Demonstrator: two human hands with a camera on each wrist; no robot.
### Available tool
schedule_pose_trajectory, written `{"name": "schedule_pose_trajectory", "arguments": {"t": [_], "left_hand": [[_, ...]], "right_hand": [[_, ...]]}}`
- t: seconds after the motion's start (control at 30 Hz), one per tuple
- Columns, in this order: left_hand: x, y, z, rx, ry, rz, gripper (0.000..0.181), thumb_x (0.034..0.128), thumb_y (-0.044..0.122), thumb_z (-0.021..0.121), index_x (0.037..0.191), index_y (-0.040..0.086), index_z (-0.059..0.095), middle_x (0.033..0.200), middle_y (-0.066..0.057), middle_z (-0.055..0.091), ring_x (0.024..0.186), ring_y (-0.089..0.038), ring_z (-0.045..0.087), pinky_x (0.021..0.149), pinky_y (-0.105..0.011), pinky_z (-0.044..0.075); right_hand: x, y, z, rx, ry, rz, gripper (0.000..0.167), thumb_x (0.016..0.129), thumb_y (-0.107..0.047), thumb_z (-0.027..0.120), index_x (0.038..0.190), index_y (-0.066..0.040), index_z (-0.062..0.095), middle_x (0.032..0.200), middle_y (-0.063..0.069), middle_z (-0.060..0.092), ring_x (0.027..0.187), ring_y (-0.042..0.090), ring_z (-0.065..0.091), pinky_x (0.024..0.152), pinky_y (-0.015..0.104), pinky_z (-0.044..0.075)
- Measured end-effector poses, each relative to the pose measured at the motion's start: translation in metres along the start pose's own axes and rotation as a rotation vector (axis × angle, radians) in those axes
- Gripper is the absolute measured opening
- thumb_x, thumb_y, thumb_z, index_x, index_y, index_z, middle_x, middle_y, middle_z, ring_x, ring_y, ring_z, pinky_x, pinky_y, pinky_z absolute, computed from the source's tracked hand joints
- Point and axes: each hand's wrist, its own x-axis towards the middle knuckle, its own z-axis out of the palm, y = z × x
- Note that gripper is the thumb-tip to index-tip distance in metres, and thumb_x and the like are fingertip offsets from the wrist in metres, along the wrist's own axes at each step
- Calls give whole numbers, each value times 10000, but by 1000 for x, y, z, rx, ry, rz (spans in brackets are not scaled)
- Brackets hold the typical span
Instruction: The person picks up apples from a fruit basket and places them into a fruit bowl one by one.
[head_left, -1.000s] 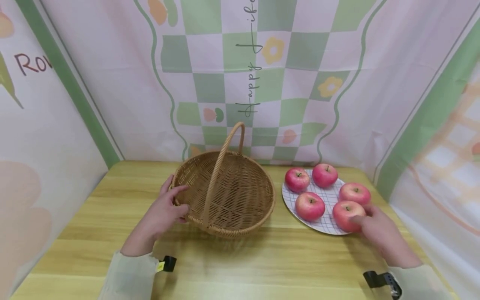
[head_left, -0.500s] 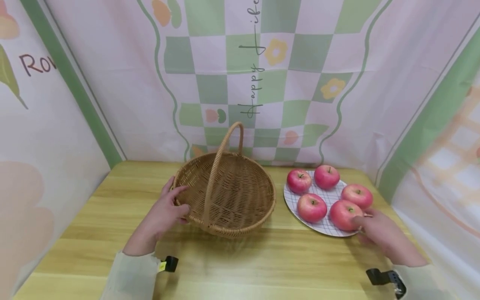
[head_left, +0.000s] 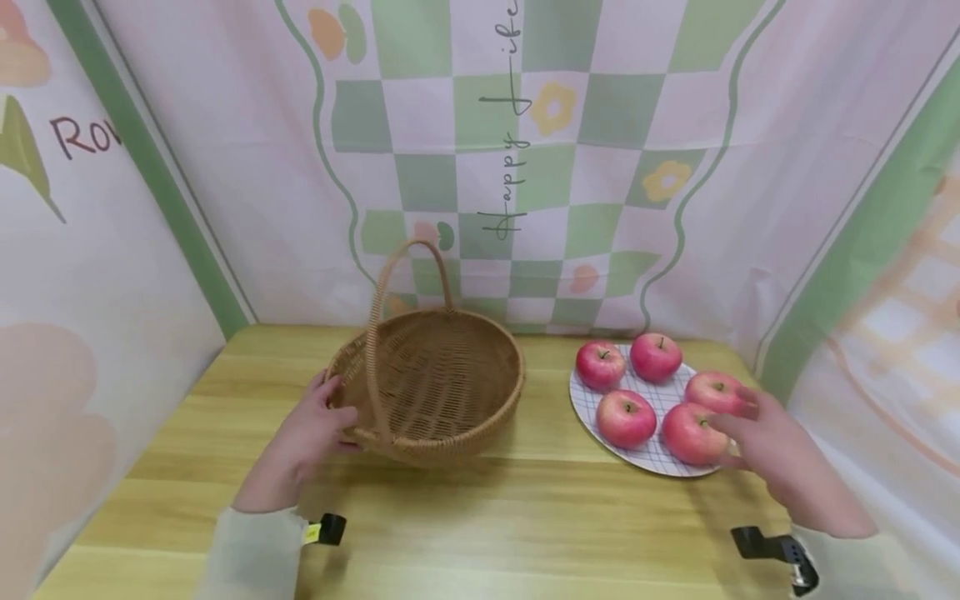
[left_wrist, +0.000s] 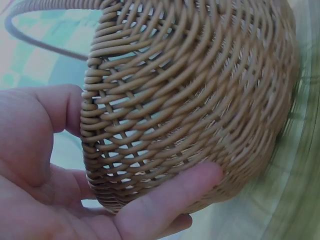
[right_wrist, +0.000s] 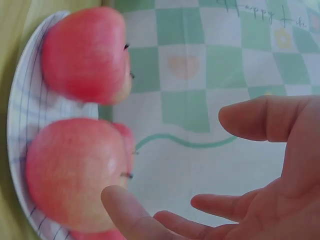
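Observation:
My left hand grips the left rim of a brown wicker basket with an arched handle. In the left wrist view, the thumb is over the rim and the fingers lie along the woven outside wall. The basket leans to one side, and no contents show in it. To the right, several red apples lie on a round checked plate. Over the plate's right edge is my right hand, its fingers spread and holding nothing. It is nearest to the front right apple; whether a fingertip touches it, I cannot tell.
A wood-grain table carries the basket and plate. Behind it hangs a checked green and white cloth, with more printed cloth at both sides. The basket's handle rises high above its rim.
My left hand and the basket have shifted left, and the handle leans further left. My right hand, earlier with its fingers at the front right apple, has lifted and spread. The apples remain on the plate.

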Motion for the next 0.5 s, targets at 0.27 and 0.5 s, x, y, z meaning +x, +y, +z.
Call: {"name": "schedule_pose_trajectory", "arguments": {"t": [0.27,0.5], "left_hand": [[3,0,-54,30,42,-24,830,915,-24,432,1557,-13,-94,1571,-117,-333,1324,-535,309,831,-487,556],[0,0,-97,98,101,-46,825,916,-14,402,1513,-55,-166,1521,-161,-404,1341,-551,251,817,-452,563]], "right_hand": [[-6,-20,13,-253,117,-72,896,1005,-388,540,1510,149,31,1452,451,212,1070,506,561,793,497,555],[-1,-40,40,-392,186,-118,843,976,-398,576,1506,130,186,1406,429,320,1220,594,366,952,710,343]]}}
